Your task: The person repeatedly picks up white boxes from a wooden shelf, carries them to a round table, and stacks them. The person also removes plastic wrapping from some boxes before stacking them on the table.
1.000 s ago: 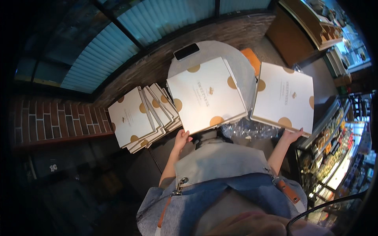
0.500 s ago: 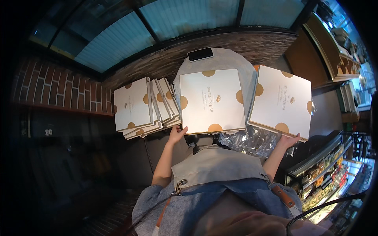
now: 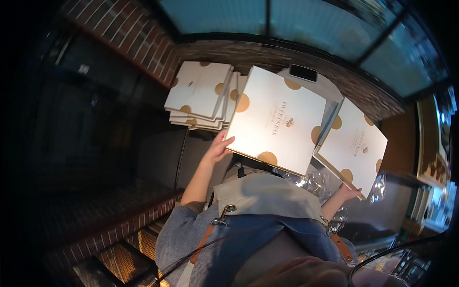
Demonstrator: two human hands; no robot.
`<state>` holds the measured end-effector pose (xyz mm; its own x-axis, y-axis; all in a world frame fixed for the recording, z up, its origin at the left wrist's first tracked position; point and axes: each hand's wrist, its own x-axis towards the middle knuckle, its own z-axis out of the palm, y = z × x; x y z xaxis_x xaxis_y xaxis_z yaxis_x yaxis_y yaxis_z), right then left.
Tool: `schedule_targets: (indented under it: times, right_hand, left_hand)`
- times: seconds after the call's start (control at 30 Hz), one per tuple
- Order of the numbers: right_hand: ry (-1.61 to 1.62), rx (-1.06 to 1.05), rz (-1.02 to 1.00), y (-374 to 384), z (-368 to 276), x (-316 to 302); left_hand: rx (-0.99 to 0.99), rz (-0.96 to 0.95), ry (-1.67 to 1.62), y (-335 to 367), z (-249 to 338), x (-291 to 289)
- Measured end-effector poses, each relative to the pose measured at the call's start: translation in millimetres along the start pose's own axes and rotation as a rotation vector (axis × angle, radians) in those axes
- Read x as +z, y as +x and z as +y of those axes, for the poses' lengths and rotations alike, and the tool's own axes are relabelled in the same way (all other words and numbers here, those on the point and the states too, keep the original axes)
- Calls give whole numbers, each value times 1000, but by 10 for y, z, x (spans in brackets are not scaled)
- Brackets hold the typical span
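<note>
A flat white square box with gold dots (image 3: 277, 122) is in front of me, turned at an angle on the round table. My left hand (image 3: 221, 147) is closed on its near left corner, thumb on top and fingers underneath. To the right, a second white box with gold dots (image 3: 355, 143) reaches out over the table's edge, its left side near the first box. My right hand (image 3: 349, 192) grips its near edge from below, fingers partly hidden. Left of the middle box stands an uneven stack of similar white boxes (image 3: 201, 88).
A dark phone (image 3: 303, 73) lies at the far side of the pale round table (image 3: 330, 86). Crumpled clear plastic (image 3: 311, 184) shows below the boxes. Behind the table runs a brick wall under windows (image 3: 311, 19). A wooden shelf unit (image 3: 425, 138) stands at the right.
My view has turned, shifting the surroundings. The middle box has tilted and looks nearer, its left side raised in my left hand. My right hand stays on the right box.
</note>
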<state>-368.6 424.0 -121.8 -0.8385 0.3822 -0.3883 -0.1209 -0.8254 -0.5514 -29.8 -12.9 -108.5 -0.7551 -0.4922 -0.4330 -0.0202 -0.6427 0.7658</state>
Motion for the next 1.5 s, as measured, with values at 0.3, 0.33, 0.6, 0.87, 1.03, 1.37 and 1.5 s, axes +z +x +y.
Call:
schedule_targets:
  times: [0.3,0.33,0.6,0.87,1.03,1.37,1.5]
  right_hand:
    - [-287,314,158,144,52,-8]
    - [-409,367,211,292,56,-86]
    - [-806,215,215,96,223,-30]
    - [-930,311,189,-184,299,-46]
    - [-958,478,-90,-696,810,86]
    - [-1274,617,-575,-1661,1337,966]
    - [-1379,567,-665,-1838,1519,862]
  left_hand:
    - [274,338,-221,-1592,367,-491]
    - [287,351,-243,-1671,357,-517]
    - [288,436,-333,-1238,646,-837]
    - [369,742,-494,-237,940,-1809]
    - [413,617,-579,155,802,-2159]
    - [504,911,-224,348,1208,-2169]
    - [577,1302,792,371,775,-1825]
